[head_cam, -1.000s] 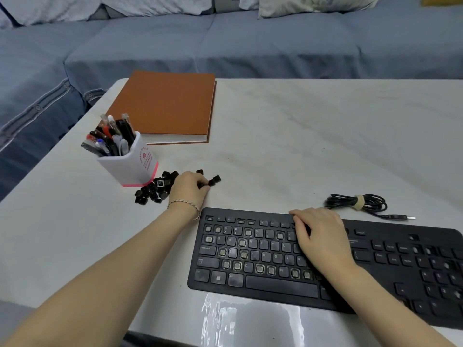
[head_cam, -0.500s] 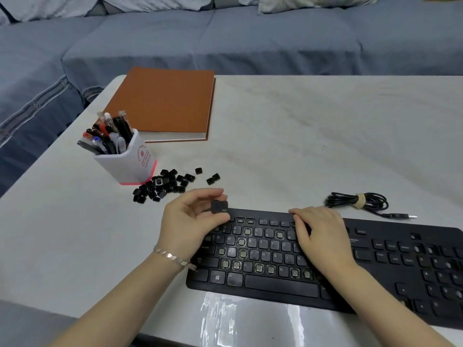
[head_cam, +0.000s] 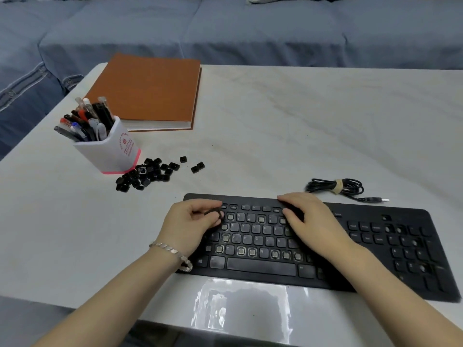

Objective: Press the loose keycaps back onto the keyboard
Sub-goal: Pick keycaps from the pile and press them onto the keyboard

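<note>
The left hand [head_cam: 190, 226] hovers over the upper-left corner of the flat black plastic keyboard [head_cam: 375, 249], its thumb and fingers pinched closed on a small dark keycap [head_cam: 213, 212] held just above the number row — the step in hand looks like placing one cap onto a bare switch. The right hand [head_cam: 310, 221] lies flat on the top middle of the board, fingers spread and holding nothing, seemingly steadying it. Many pale exposed switch posts show across the letter rows, so the job is far from done. The next move calls for matching the cap to an empty post, squaring it, then pressing straight down. The remaining heap of loose black keycaps [head_cam: 147, 174] sits at the foot of the white pen holder with a pink base [head_cam: 110, 154], near the left hand's reach. The white marble-patterned table [head_cam: 300, 121] is open beyond the keyboard; the keyboard's front lies close to the near edge, and the coiled black USB cable [head_cam: 335, 187] rests just behind it.
</note>
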`<control>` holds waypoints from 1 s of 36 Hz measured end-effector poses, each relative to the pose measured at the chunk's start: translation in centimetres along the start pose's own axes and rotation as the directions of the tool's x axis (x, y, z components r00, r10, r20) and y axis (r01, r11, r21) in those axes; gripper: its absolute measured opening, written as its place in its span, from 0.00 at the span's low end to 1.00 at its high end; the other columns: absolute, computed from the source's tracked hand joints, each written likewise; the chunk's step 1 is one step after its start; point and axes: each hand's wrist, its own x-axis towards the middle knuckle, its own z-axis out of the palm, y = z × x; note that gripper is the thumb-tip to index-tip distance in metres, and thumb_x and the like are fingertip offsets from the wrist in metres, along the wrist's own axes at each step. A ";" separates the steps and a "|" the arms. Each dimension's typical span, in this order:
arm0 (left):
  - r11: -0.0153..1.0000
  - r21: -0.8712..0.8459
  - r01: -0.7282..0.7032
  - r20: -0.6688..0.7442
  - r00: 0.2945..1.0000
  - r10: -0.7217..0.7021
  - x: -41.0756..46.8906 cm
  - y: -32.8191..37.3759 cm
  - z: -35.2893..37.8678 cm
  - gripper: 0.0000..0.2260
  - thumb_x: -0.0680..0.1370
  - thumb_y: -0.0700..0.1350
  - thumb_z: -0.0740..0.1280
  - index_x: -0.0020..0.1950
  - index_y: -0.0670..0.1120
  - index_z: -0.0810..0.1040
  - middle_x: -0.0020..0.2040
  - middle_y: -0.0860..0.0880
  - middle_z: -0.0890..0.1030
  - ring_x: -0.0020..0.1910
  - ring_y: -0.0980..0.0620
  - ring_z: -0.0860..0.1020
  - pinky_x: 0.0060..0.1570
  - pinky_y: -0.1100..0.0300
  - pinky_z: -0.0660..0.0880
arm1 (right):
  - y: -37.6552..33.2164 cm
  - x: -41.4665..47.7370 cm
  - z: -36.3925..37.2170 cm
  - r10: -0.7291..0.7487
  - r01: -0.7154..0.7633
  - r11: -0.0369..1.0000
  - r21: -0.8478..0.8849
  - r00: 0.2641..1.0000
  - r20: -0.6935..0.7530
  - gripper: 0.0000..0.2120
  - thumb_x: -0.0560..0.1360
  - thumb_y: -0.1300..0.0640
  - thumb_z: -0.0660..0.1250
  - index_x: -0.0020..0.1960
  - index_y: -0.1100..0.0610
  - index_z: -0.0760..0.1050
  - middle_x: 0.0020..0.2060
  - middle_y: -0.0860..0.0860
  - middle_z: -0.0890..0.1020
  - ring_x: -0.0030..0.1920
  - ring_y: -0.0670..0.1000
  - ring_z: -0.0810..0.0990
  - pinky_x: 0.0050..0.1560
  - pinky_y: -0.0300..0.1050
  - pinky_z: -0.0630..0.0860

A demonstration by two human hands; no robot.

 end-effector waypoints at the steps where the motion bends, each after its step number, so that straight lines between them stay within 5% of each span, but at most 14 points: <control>1: 1.000 -0.008 0.011 0.008 1.000 -0.011 0.0 0.0 0.3 0.13 0.73 0.28 0.65 0.41 0.45 0.81 0.35 0.49 0.81 0.35 0.55 0.83 0.43 0.67 0.78 | 0.1 -0.4 -0.4 -0.003 0.003 1.000 0.009 1.000 -0.011 0.14 0.75 0.61 0.63 0.60 0.57 0.76 0.57 0.50 0.78 0.60 0.50 0.72 0.59 0.30 0.57; 4: 0.991 -0.114 0.067 0.016 0.998 -0.065 -0.2 0.1 1.2 0.10 0.75 0.28 0.62 0.40 0.41 0.76 0.37 0.46 0.72 0.35 0.52 0.83 0.42 0.64 0.80 | 0.5 -1.5 -1.5 -0.002 0.003 1.000 0.017 0.999 -0.041 0.12 0.75 0.62 0.64 0.57 0.56 0.78 0.57 0.49 0.78 0.60 0.48 0.71 0.58 0.27 0.55; 9: 0.990 -0.094 0.105 0.028 0.994 -0.103 -0.6 0.3 3.0 0.08 0.74 0.32 0.66 0.39 0.44 0.75 0.28 0.51 0.77 0.36 0.53 0.80 0.35 0.65 0.78 | 0.9 -3.4 -3.2 0.014 -0.005 0.996 0.087 0.995 -0.097 0.11 0.72 0.64 0.68 0.52 0.54 0.80 0.49 0.45 0.79 0.54 0.43 0.73 0.58 0.29 0.61; 13: 0.987 -0.071 0.141 0.038 0.990 -0.138 -1.4 0.4 5.5 0.08 0.72 0.35 0.71 0.38 0.46 0.77 0.25 0.56 0.78 0.27 0.62 0.76 0.28 0.70 0.74 | 0.7 -4.9 -4.0 0.055 -0.025 0.970 0.240 0.991 -0.120 0.13 0.69 0.64 0.70 0.48 0.48 0.80 0.42 0.39 0.80 0.44 0.38 0.77 0.50 0.24 0.67; 18: 0.918 -0.295 0.264 0.143 0.962 -0.231 -3.0 0.5 9.6 0.09 0.72 0.29 0.68 0.45 0.42 0.79 0.26 0.52 0.78 0.29 0.58 0.79 0.32 0.67 0.78 | 0.1 -6.3 -3.9 0.088 -0.028 0.908 0.418 0.988 -0.124 0.18 0.65 0.65 0.74 0.44 0.44 0.78 0.39 0.47 0.81 0.36 0.42 0.80 0.41 0.31 0.76; 22: 0.884 -0.343 0.317 0.135 0.948 -0.288 -3.7 0.4 11.6 0.09 0.71 0.29 0.69 0.36 0.42 0.81 0.28 0.51 0.81 0.30 0.57 0.80 0.34 0.65 0.79 | 0.2 -7.0 -3.7 0.134 -0.070 0.890 0.451 0.985 -0.111 0.17 0.62 0.64 0.76 0.42 0.45 0.78 0.38 0.46 0.82 0.35 0.42 0.81 0.39 0.32 0.77; 30: 0.886 -0.283 0.367 0.179 0.928 -0.327 -4.1 0.2 12.8 0.08 0.72 0.31 0.69 0.35 0.42 0.79 0.27 0.49 0.81 0.29 0.56 0.81 0.35 0.64 0.79 | 0.8 -7.8 -3.6 0.139 -0.043 0.914 0.404 0.967 -0.213 0.18 0.62 0.64 0.77 0.41 0.43 0.78 0.36 0.45 0.81 0.34 0.42 0.80 0.39 0.31 0.76; 36: 0.895 -0.254 0.367 0.224 0.922 -0.314 -4.7 0.4 13.1 0.08 0.72 0.31 0.69 0.35 0.40 0.79 0.27 0.47 0.81 0.29 0.55 0.81 0.32 0.65 0.79 | 1.2 -8.4 -3.7 0.000 0.041 0.984 0.176 0.974 -0.225 0.13 0.61 0.64 0.78 0.45 0.59 0.82 0.37 0.50 0.81 0.38 0.45 0.77 0.41 0.34 0.76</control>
